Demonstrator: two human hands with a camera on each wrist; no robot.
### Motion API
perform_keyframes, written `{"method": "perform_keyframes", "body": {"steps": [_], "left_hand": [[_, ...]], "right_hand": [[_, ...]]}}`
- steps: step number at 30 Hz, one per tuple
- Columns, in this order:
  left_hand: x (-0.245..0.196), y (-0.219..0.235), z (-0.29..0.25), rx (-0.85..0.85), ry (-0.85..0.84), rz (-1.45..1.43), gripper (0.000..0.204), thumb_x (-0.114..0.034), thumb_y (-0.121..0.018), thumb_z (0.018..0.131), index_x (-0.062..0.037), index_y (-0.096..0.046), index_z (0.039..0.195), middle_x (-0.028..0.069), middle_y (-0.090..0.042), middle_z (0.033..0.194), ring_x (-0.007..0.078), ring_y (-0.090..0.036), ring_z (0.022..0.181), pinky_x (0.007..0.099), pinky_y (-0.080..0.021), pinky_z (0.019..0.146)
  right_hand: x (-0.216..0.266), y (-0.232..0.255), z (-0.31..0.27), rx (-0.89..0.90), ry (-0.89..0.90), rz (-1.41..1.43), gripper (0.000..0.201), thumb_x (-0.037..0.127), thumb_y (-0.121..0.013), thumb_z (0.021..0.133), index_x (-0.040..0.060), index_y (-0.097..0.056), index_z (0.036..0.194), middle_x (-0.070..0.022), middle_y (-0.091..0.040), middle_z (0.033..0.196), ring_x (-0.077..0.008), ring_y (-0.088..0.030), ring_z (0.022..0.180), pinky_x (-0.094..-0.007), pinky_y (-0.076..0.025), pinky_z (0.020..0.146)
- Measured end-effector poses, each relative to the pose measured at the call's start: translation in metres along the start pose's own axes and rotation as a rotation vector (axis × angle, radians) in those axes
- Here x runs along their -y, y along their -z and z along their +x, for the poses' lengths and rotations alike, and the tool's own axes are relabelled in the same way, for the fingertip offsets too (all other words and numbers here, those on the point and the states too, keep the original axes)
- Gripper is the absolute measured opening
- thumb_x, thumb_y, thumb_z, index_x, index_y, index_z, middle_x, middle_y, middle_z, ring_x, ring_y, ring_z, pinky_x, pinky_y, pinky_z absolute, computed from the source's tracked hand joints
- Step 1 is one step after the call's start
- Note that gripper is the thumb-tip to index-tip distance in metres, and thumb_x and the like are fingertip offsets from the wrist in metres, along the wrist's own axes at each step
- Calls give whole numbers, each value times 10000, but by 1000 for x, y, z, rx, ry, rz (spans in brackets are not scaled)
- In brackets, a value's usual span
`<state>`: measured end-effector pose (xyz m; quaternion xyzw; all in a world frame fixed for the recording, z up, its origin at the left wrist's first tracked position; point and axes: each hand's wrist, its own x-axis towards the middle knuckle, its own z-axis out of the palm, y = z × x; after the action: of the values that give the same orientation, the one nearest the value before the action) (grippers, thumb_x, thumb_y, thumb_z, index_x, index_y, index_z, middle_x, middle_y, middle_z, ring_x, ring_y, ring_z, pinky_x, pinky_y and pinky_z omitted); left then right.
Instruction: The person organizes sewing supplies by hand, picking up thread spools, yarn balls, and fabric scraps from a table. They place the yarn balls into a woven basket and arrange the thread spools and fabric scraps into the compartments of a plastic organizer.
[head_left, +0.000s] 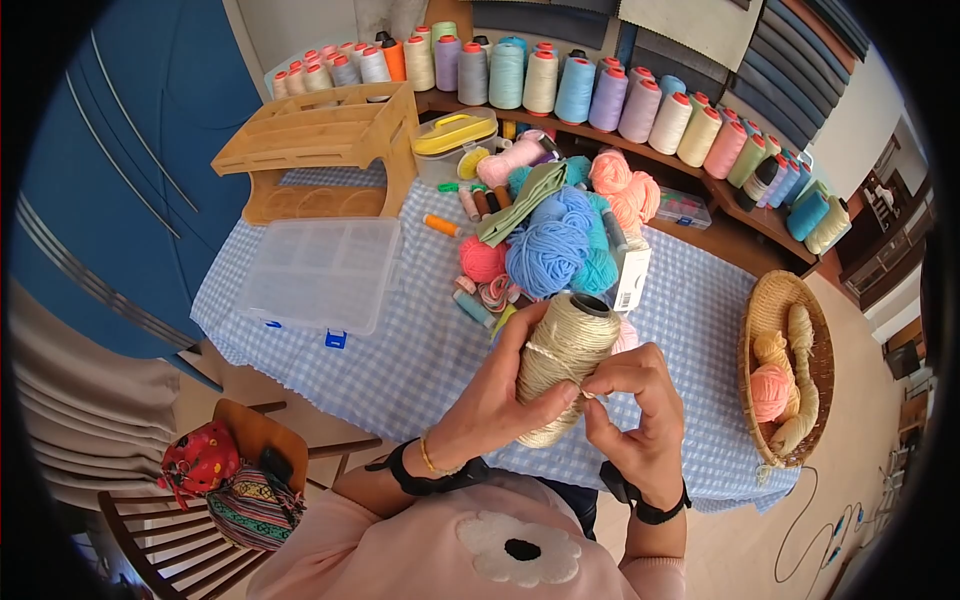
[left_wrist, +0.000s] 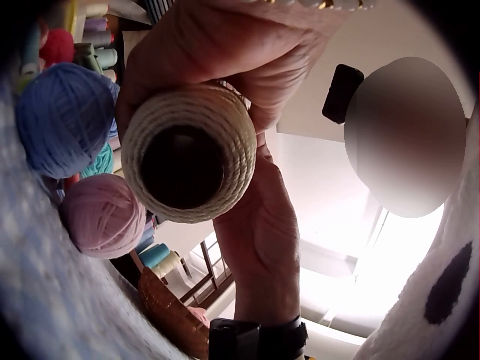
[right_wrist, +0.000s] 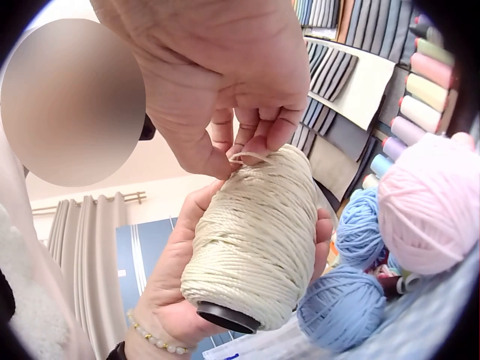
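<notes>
A cream cord spool with a dark core is tilted above the table's near edge. The left hand grips it round its side, thumb across the front. Thumb and forefinger of the right hand pinch a bit of the cord at the spool's right side. In the right wrist view a small loop of cord stands at the right hand's fingertips, and the left hand cradles the spool from behind. The left wrist view looks onto the spool's end.
Blue yarn and other balls lie heaped behind the spool on the checked cloth. A clear divided box and wooden rack are at left, a wicker basket with yarn at right. Thread cones line the back shelf.
</notes>
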<state>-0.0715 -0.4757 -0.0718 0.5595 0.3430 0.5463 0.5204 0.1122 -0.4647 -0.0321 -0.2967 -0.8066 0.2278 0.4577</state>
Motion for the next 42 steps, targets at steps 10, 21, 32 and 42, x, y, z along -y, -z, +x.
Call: {"method": "perform_keyframes", "body": {"steps": [10,21,32,42], "left_hand": [[3,0,-2,11,-3,-3,800,-240,-701,903,19,-227,1494,146,-409,1402,210,-388,1333,385,-330,1120],[0,-2,-3,-5,13,-32,796,-241,-701,904,24,-234,1491,159,-386,1426,215,-372,1345,386,-319,1128],[0,-1,-4,10,-10,14,823,-262,-737,907,19,-231,1493,154,-396,1421,223,-393,1342,382,-349,1112],[8,0,-5,0,4,-43,821,-253,-732,909,15,-228,1499,154,-390,1438,221,-389,1343,380,-341,1117]], "right_hand": [[2,-5,0,-46,57,-73,291,-52,-747,724,76,-656,969,-71,-640,909,-264,-593,809,-363,-448,717],[3,-7,-2,-104,114,-181,300,-52,-776,694,70,-653,939,-75,-630,900,-255,-581,756,-354,-441,648],[2,-6,-1,-112,83,-81,273,-67,-756,720,57,-628,927,-80,-636,877,-250,-588,774,-346,-451,675],[3,-7,1,-91,109,-133,270,-45,-768,718,61,-637,929,-80,-633,894,-263,-581,774,-358,-431,685]]}}
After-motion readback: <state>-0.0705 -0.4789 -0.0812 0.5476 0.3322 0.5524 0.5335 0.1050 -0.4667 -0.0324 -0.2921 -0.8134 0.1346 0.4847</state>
